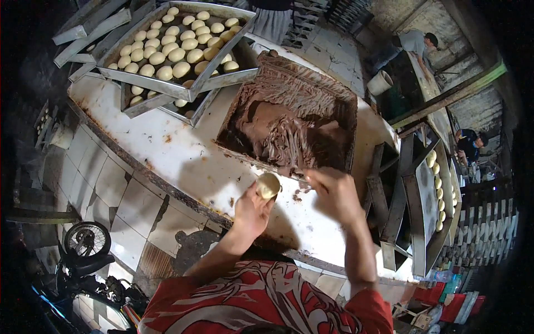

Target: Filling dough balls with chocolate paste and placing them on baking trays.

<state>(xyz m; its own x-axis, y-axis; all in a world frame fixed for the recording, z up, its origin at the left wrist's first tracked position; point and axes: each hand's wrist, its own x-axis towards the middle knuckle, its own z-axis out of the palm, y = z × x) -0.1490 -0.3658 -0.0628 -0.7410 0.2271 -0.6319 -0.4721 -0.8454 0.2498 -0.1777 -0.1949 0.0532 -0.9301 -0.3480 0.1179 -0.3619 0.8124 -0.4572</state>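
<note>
From my remote seat I see the left grip (253,214) closed around a pale dough round (268,187), held above the tabletop (150,133). To its right, the right grip (336,192) is curled at the near edge of the paste box (354,131); blur keeps me from telling whether its fingers clamp anything. I judge this the key relation: the brown paste (286,136) lies ahead and slightly left of the right grip, the nearer hand, while the box's long axis runs crosswise, slanting. Beyond the left grip, ahead and leftward, stands a metal tray (150,84) of dough balls (181,69).
</note>
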